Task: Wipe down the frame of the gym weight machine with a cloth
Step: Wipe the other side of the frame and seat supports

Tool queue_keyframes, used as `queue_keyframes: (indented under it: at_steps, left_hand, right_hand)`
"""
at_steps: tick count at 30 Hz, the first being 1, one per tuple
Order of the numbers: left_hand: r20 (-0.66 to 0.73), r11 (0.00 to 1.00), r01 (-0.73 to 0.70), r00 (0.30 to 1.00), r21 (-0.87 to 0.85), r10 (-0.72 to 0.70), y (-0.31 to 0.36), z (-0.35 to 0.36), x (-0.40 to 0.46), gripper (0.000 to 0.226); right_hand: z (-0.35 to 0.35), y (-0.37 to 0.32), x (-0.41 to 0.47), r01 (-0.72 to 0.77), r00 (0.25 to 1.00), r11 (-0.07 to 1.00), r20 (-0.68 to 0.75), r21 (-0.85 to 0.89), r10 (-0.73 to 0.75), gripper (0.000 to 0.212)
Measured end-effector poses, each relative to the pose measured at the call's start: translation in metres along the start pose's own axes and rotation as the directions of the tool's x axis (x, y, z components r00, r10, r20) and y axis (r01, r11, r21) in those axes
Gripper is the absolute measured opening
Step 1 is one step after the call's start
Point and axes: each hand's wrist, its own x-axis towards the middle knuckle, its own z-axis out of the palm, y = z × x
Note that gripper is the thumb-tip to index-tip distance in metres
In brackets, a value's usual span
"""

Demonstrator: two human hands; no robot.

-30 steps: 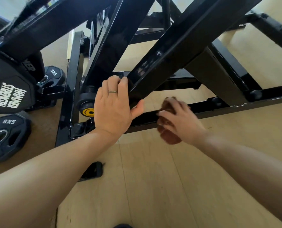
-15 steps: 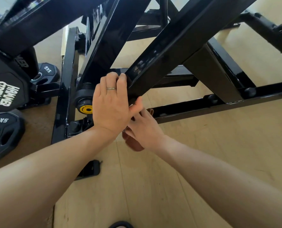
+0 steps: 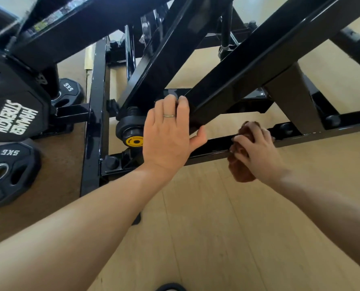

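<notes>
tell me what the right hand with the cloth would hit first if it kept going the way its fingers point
Probably the low black frame rail: the right hand already presses the brown cloth against it. Further on, depth is unclear.

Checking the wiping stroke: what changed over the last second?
The right hand slid the brown cloth left along the low bar toward the left hand, then back right. The left hand kept its grip on the slanted beam.
</notes>
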Motion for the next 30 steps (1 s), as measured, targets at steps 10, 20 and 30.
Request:
queue_keyframes:
  at_steps: [10,20,30]
  left_hand:
    - [0.024,0.999,-0.041,0.999,0.002,0.041,-0.005,0.001,-0.002,0.061]
    - [0.116,0.882,0.250,0.968,-0.398,-0.222,0.014,-0.030,0.017,0.047]
    - [-0.216,0.909,-0.300,0.946,-0.289,0.244,0.110,-0.061,0.116,0.069]
  right_hand:
    - [0.025,-0.126,0.016,0.341,0.940,0.936,0.067,-0.090,-0.336,0.055]
    - [-0.121,0.009,-0.009,0.431,0.872,0.816,0.409,-0.385,-0.268,0.053]
    - [-0.178,0.021,-0.030,-0.008,0.879,0.850,-0.402,0.527,0.258,0.035]
